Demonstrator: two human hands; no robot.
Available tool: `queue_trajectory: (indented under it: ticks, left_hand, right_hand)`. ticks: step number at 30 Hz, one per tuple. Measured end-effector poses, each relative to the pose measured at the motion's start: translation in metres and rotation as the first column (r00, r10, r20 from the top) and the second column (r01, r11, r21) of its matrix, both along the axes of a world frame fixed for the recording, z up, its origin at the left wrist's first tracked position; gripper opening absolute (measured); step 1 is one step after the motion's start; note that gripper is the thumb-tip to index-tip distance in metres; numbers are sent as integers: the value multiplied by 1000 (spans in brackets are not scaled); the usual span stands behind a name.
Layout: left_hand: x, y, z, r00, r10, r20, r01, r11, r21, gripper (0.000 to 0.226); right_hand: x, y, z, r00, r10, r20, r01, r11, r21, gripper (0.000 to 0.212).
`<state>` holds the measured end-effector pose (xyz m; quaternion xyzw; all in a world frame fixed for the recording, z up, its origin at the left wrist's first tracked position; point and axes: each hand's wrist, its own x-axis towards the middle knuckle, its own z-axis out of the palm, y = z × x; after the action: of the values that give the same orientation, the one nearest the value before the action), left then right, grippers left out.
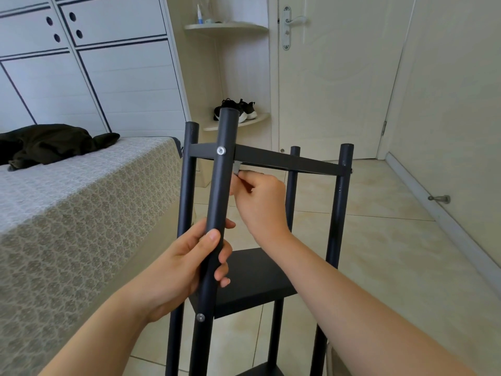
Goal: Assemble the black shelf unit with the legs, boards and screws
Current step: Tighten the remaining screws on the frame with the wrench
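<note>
The black shelf unit stands upright on the floor with several round legs and black boards. My left hand (189,264) grips the nearest leg (221,191) about halfway between two silver screws, the upper screw (221,150) and the lower screw (200,317). My right hand (260,199) reaches behind that leg, just under the top board (284,160), and pinches a small grey piece (237,167) at the board's corner. A middle board (252,278) sits below my hands.
A bed (81,202) with a patterned cover and dark clothing (46,143) is close on the left. A corner shelf (238,122) holds black shoes behind the unit. A closed door (336,77) and tiled floor (379,253) lie to the right.
</note>
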<state>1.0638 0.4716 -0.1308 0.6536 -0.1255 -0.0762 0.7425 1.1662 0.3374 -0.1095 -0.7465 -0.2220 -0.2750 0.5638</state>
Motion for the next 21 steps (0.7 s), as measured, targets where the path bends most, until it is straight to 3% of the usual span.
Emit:
queue_trajectory:
  ticks: [9, 18, 21]
  left_hand:
    - [1, 0, -2, 1000, -24, -2, 24, 1000, 10, 35]
    - [1, 2, -1, 999, 14, 51, -18, 997, 81, 40]
    - [1, 4, 0, 997, 32, 66, -39, 993, 109, 51]
  right_hand:
    - [-12, -51, -19, 983, 24, -181, -55, 985, -165, 19]
    - [-12, -111, -22, 914, -95, -395, 12, 978, -208, 18]
    - [-7, -130, -22, 876, -165, -453, 83, 977, -194, 22]
